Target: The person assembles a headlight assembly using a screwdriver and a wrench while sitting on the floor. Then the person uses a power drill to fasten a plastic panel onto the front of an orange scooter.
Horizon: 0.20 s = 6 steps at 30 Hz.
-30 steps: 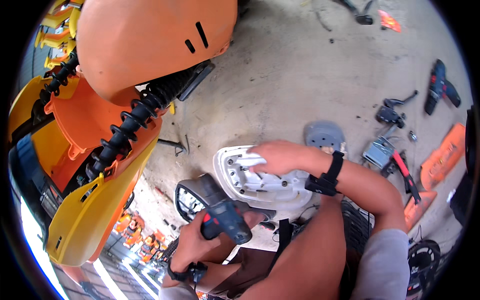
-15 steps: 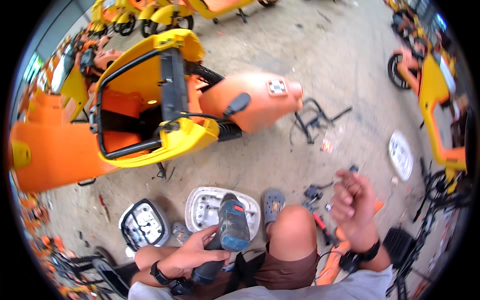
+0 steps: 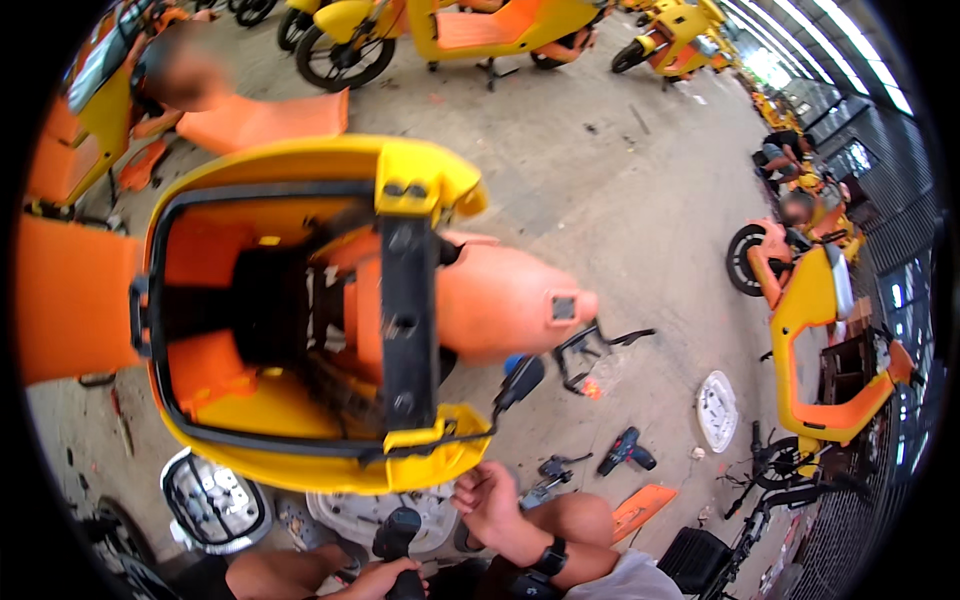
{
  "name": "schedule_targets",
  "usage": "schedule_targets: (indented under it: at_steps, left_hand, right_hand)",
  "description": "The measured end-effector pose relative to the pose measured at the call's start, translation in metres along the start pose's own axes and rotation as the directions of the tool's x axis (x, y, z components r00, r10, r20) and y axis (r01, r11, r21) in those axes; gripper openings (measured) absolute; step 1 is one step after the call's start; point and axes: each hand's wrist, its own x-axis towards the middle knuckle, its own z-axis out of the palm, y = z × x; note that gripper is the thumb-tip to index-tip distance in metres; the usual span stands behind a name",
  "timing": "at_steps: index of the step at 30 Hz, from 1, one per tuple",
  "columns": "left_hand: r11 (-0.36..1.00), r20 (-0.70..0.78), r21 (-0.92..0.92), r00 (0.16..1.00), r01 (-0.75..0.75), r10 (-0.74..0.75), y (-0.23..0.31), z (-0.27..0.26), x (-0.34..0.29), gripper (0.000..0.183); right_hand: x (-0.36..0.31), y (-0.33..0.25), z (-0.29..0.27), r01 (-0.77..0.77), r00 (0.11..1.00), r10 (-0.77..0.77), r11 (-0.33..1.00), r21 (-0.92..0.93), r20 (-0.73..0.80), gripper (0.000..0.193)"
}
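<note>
My left hand (image 3: 374,580) is wrapped round the grip of a dark cordless drill (image 3: 397,530), held low in front of me. Just beyond it stands a yellow and orange scooter body (image 3: 440,455), its framed compartment (image 3: 285,290) open toward me. A black crossbar (image 3: 408,325) spans the right end of that frame. Close to the body's near right corner is my right hand (image 3: 490,508), fingers curled together; whether something small sits in them is hidden. A black-tipped lever (image 3: 522,382) sticks out near this corner.
White moulded covers (image 3: 215,500) lie on the floor by my feet, another white panel (image 3: 717,410) farther right. A second drill (image 3: 627,452), a black metal stand (image 3: 590,355) and an orange panel (image 3: 642,510) are on the right. A person (image 3: 185,75) crouches far left; scooters (image 3: 515,35) line the back.
My view has shifted, and the scooter body appears larger and nearer. My right hand has moved left, from beside my knee to the body's near corner. The drill stays in my left hand.
</note>
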Motion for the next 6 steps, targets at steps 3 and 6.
schedule_targets:
  at_steps: [3, 6]
  left_hand:
    - [0.997, 0.088, 0.043, 0.994, 0.065, -0.069, 0.016, 0.004, 0.021, 0.023]
    - [0.998, 0.119, 0.032, 0.991, 0.056, -0.059, 0.019, 0.003, 0.051, 0.016]
  right_hand:
    - [0.007, -0.006, 0.005, -0.042, 0.988, 0.031, 0.997, -0.071, -0.148, 0.017]
    - [0.023, -0.01, -0.026, 0.015, 0.994, -0.033, 0.986, -0.168, -0.104, 0.027]
